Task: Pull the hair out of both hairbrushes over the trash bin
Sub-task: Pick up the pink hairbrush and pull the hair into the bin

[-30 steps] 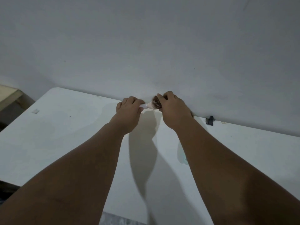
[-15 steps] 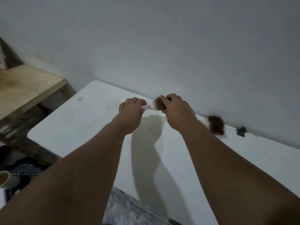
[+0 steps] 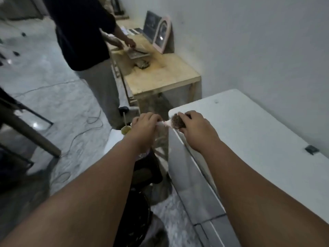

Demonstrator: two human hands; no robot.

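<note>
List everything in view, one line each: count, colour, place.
hairbrush: one, round brown head, white handle, held at the table corner
white table: one, right
wooden table: one, tan, behind
pink-framed mirror: one, on the wooden table
other person: one, dark top, at the wooden table
cables: dark, on the grey floor
dark bin-like object: one, below the arms, unclear
left hand: on the handle
right hand: on the head
</note>
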